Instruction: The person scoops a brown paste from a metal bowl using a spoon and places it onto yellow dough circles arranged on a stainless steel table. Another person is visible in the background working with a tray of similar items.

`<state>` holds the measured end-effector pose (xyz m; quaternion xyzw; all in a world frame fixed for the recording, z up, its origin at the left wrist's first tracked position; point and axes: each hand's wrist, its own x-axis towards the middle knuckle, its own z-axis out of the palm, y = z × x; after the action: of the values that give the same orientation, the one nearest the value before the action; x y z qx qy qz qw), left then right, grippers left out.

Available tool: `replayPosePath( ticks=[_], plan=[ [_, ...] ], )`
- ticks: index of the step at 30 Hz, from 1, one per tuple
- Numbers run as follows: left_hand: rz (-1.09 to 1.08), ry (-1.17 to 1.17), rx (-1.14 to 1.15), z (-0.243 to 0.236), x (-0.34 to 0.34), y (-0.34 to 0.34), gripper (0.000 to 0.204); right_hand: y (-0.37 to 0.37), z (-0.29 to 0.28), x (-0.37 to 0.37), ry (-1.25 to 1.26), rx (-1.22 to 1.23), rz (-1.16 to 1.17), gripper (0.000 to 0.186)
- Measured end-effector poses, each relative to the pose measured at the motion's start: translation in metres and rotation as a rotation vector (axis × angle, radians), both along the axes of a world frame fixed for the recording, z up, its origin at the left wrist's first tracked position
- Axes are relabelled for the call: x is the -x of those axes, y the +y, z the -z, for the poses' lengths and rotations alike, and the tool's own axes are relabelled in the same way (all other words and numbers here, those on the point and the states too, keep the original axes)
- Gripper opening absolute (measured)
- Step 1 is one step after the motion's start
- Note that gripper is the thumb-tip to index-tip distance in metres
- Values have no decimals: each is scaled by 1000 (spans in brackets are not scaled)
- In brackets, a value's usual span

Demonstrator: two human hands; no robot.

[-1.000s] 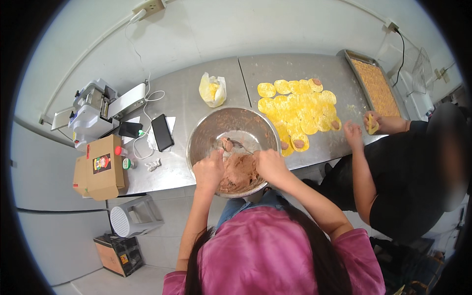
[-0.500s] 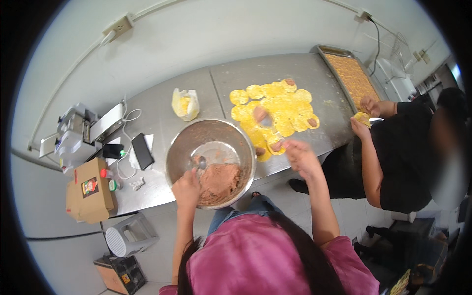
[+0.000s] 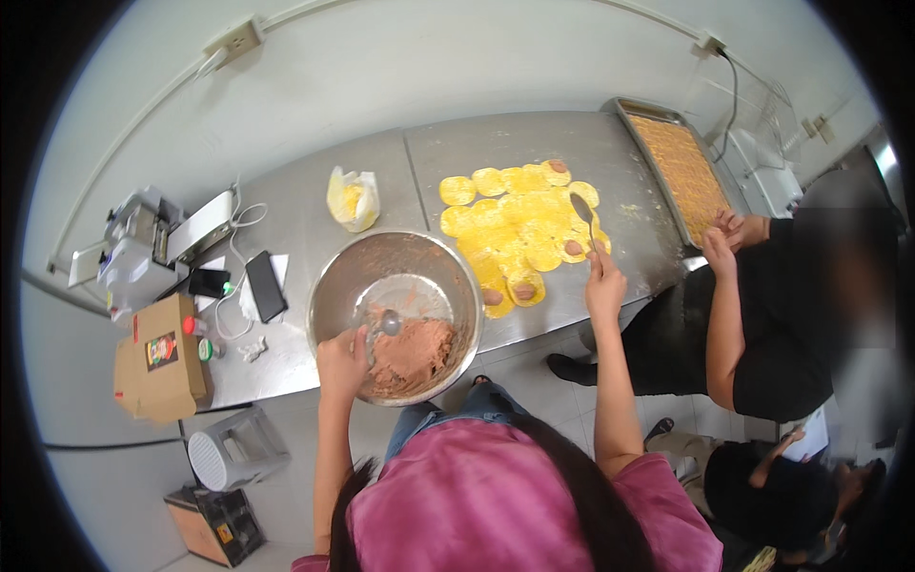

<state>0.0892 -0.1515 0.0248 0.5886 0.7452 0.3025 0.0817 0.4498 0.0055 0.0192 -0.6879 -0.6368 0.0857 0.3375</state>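
My left hand grips a metal spoon inside the large steel bowl, beside a mound of pinkish-brown paste. My right hand holds a second spoon upright over the spread of yellow round wrappers, at its right edge. A small lump of paste sits on a wrapper just left of that spoon's handle, and several others carry similar lumps. Above the bowl stands a white bag with yellow stuff.
A co-worker in black works at right beside a tray of browned squares; another person is lower right. A machine, cardboard box and phones occupy the left of the steel table; a stool stands below.
My right hand has left the bowl and moved right over the wrappers with its spoon. My left hand remains in the bowl. The co-worker's hands shifted near the tray.
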Motion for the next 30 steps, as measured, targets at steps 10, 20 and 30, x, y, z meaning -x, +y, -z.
replayPosePath(
  ticks=[10, 20, 30],
  plan=[
    [150, -418, 51, -20, 19, -1, 31, -36, -55, 128, -512, 221, -1168, 25],
    [-140, -395, -86, -2, 28, -25, 32, -58, -26, 172, -629, 233, -1347, 14],
    [-354, -424, -240, 19, 9, -26, 33, -94, 3, 216, -1106, -118, -1371, 13]
  ],
)
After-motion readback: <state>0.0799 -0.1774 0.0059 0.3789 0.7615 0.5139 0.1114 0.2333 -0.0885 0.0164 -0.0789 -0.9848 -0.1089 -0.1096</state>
